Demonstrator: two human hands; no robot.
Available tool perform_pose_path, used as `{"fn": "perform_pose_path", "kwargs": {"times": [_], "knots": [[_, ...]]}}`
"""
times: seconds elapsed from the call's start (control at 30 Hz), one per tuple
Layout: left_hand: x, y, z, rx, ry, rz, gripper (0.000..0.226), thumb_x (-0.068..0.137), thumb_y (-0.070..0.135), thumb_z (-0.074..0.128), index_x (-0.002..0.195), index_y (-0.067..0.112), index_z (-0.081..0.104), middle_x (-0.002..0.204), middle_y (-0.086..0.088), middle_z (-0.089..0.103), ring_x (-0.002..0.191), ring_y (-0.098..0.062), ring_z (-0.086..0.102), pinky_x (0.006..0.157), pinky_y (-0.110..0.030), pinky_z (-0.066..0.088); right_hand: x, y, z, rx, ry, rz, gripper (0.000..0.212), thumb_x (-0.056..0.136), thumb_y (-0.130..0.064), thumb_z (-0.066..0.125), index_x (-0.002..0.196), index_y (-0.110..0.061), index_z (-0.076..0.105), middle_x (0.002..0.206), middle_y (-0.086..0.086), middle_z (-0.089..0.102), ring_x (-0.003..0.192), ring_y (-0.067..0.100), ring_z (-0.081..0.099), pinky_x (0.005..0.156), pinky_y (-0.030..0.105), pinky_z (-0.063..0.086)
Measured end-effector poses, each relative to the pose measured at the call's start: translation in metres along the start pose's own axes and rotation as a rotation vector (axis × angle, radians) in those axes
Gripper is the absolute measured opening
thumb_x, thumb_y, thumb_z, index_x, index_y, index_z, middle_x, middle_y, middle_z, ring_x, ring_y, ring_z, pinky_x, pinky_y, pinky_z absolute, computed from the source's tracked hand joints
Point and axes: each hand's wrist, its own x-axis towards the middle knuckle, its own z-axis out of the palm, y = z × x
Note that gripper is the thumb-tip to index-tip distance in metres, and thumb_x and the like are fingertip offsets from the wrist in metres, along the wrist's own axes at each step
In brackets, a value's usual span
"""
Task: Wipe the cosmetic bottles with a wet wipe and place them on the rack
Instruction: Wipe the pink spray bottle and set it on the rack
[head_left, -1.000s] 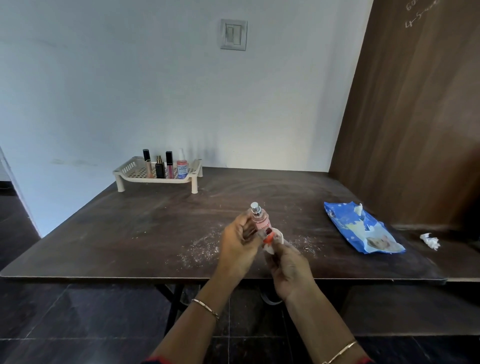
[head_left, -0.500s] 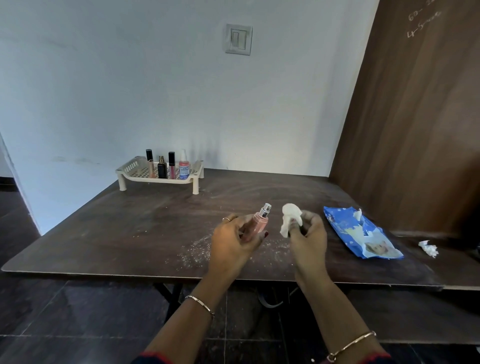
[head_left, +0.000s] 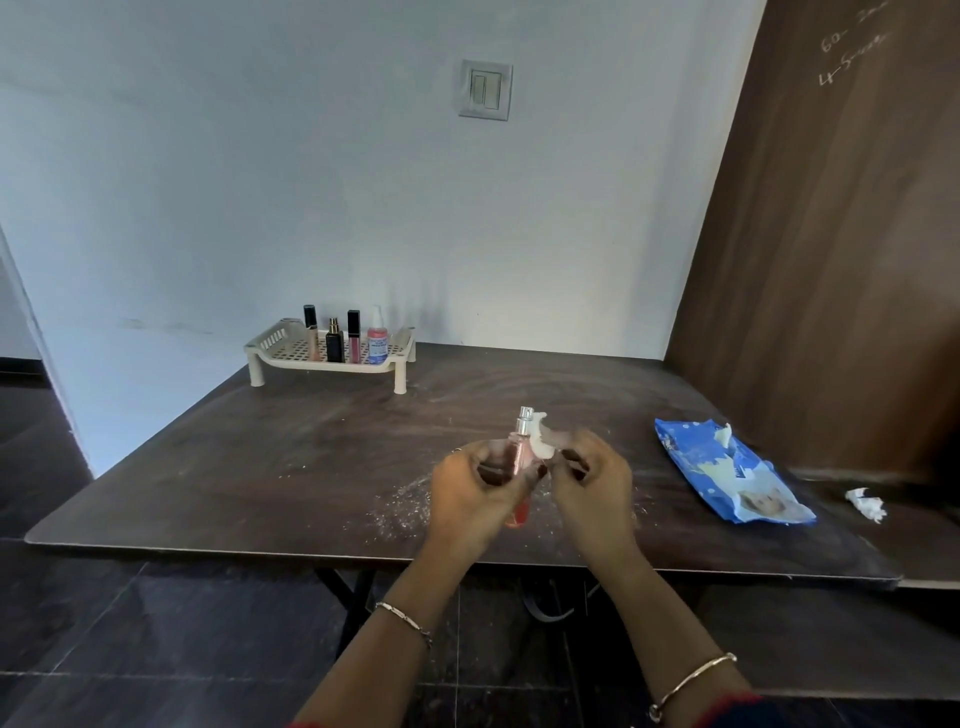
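Observation:
My left hand (head_left: 475, 496) grips a slim pink spray bottle (head_left: 521, 451) with a silver nozzle, upright over the front middle of the dark table (head_left: 291, 467). My right hand (head_left: 592, 491) pinches a white wet wipe (head_left: 544, 441) that lies against the bottle's right side, near the neck. A cream perforated rack (head_left: 270, 347) stands at the table's back left. Several cosmetic bottles stand on it, among them a black one (head_left: 334, 343) and a pink spray bottle (head_left: 377, 340).
A blue wet-wipe pack (head_left: 727, 475) lies on the table's right side, with a wipe poking out of its top. A crumpled white wipe (head_left: 865, 503) lies further right near a brown wooden panel (head_left: 841, 260). White specks dust the tabletop by my hands.
Half a second ago my right hand held the wipe apart from the bottle. Now the wipe is back against the bottle, which has turned more upright.

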Motion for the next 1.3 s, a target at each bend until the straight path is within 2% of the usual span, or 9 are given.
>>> {"fn": "perform_pose_path", "kwargs": {"times": [0.07,0.17,0.27,0.4,0.6,0.73,0.9,1.0,1.3], "knots": [[0.001,0.003,-0.006,0.001,-0.059,0.04,0.019,0.073,0.013,0.079,0.091,0.018,0.074,0.08,0.003,0.075,0.074,-0.007,0.07,0.071,-0.017,0.055,0.004,-0.003,0.005,0.232,-0.118,0.196,0.029,0.081,0.016,0.055,0.09,-0.004,0.073,0.086,0.003,0.074,0.078,0.002,0.067,0.072,0.02,0.053],[0.006,0.003,-0.02,-0.02,-0.032,0.039,0.023,0.071,0.015,0.081,0.092,0.019,0.074,0.082,0.003,0.075,0.078,-0.007,0.071,0.077,-0.024,0.057,0.008,-0.006,0.013,0.413,-0.248,0.259,0.03,0.081,0.018,0.055,0.093,-0.001,0.074,0.092,0.014,0.074,0.086,0.017,0.069,0.079,0.028,0.055],[0.018,-0.005,-0.038,-0.035,0.057,-0.009,0.027,0.068,0.017,0.083,0.093,0.019,0.073,0.085,0.003,0.075,0.081,-0.007,0.07,0.082,-0.029,0.057,0.011,-0.008,0.032,0.382,-0.313,0.233,0.03,0.086,0.012,0.055,0.091,-0.008,0.075,0.09,0.006,0.075,0.086,0.012,0.068,0.078,0.021,0.054],[0.04,-0.01,-0.071,-0.235,0.182,-0.135,0.034,0.058,0.027,0.085,0.088,0.019,0.072,0.087,-0.005,0.073,0.089,-0.025,0.069,0.084,-0.046,0.056,0.009,-0.008,0.071,0.274,-0.358,0.233,0.027,0.087,0.008,0.056,0.09,-0.01,0.076,0.087,0.002,0.076,0.085,0.012,0.07,0.081,0.022,0.053],[0.089,-0.027,-0.13,-0.208,0.297,-0.204,0.041,0.064,0.023,0.083,0.099,0.011,0.068,0.089,-0.003,0.07,0.089,-0.021,0.067,0.086,-0.044,0.056,0.025,-0.004,0.122,0.094,-0.557,0.272,0.026,0.086,0.01,0.057,0.106,0.0,0.07,0.096,0.006,0.071,0.076,0.002,0.063,0.068,0.007,0.047],[0.13,-0.047,-0.177,-0.05,0.352,-0.229,0.047,0.065,0.026,0.084,0.105,0.01,0.065,0.1,-0.006,0.07,0.095,-0.023,0.067,0.089,-0.045,0.055,0.051,-0.006,0.163,0.099,-0.511,0.333,0.026,0.088,0.005,0.058,0.11,-0.003,0.069,0.097,0.002,0.069,0.077,0.005,0.061,0.064,0.003,0.045],[0.185,-0.062,-0.235,0.274,0.449,-0.181,0.041,0.067,0.036,0.083,0.098,0.014,0.067,0.101,-0.008,0.072,0.097,-0.025,0.066,0.092,-0.041,0.052,0.088,0.007,0.208,0.058,-0.474,0.389,0.023,0.089,-0.001,0.059,0.108,-0.007,0.071,0.093,0.004,0.069,0.074,0.007,0.058,0.061,0.01,0.042],[0.218,-0.074,-0.258,0.326,0.462,-0.171,0.043,0.065,0.036,0.084,0.099,0.015,0.068,0.1,-0.005,0.072,0.096,-0.021,0.067,0.092,-0.034,0.051,0.1,0.016,0.233,0.057,-0.472,0.404,0.021,0.088,-0.003,0.06,0.104,-0.009,0.072,0.088,0.001,0.067,0.072,0.007,0.058,0.054,0.007,0.041],[0.286,-0.125,-0.268,0.43,0.431,-0.171,0.044,0.074,0.024,0.079,0.112,0.007,0.063,0.112,-0.009,0.068,0.101,-0.02,0.061,0.08,-0.022,0.038,0.118,0.058,0.27,0.041,-0.487,0.376,0.02,0.084,-0.004,0.063,0.096,-0.015,0.075,0.087,-0.001,0.072,0.077,0.009,0.064,0.067,0.016,0.046]]}}
